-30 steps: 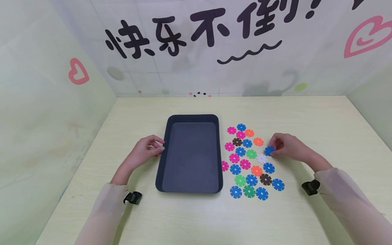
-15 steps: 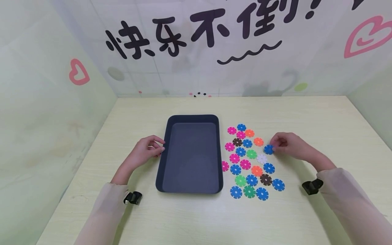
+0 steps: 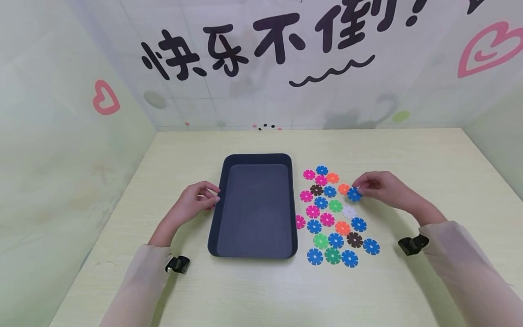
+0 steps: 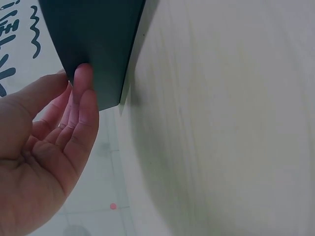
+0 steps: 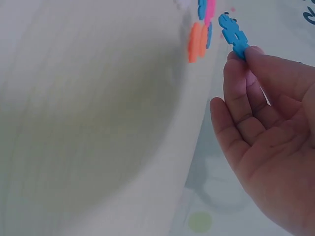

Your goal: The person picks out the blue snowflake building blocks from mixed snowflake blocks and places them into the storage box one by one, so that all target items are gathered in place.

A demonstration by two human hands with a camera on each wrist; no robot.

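Observation:
My right hand [image 3: 382,188] pinches a blue notched plastic disc [image 3: 354,194] between thumb and fingertips, above the right side of a spread of similar discs. In the right wrist view that blue disc [image 5: 233,34] is tilted up, well off the table. My left hand [image 3: 195,198] is at the left wall of a dark rectangular tray [image 3: 216,227]. Seen from the left wrist, its thumb and fingers grip the rim of the tray [image 4: 103,54], with fingertips against the outer wall. Nothing lies inside the tray.
Several notched discs lie flat right of the tray: pink ones [image 3: 327,220], blue ones [image 3: 336,240], orange ones [image 3: 342,228], green ones [image 3: 320,241], brown ones [image 3: 354,240] and a white one [image 3: 349,211]. A printed backdrop [image 3: 245,104] stands behind the light wooden table [image 3: 253,295].
My right hand has lifted the blue disc and moved it slightly left and away from me, so it now overlaps an orange disc in the head view. My left hand and the tray stay put.

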